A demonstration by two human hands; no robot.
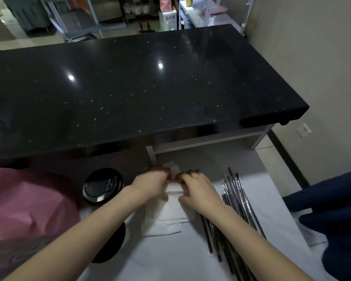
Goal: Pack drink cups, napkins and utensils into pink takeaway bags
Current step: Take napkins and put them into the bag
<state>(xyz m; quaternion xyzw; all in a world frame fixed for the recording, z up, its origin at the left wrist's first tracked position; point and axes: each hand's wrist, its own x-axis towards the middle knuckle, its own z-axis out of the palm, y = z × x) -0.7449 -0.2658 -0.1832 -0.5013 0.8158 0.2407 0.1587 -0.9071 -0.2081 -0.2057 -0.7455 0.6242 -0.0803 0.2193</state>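
A stack of white napkins (pixel 171 211) lies on a white-covered surface in front of me. My left hand (pixel 152 184) and my right hand (pixel 197 187) both sit on the far end of the stack, fingers curled and pinching the top napkin. A black-lidded drink cup (pixel 102 185) stands just left of my left hand, and a second dark cup (pixel 114 246) shows partly under my left forearm. Several black wrapped straws (pixel 234 199) lie to the right of my right hand. A pink takeaway bag (pixel 26 203) lies at the left.
A long black speckled counter (pixel 130 94) spans the view beyond the work surface. A dark blue cloth or garment (pixel 332 209) sits at the right edge. Metal shelving and a wall with a socket (pixel 304 130) stand behind and to the right.
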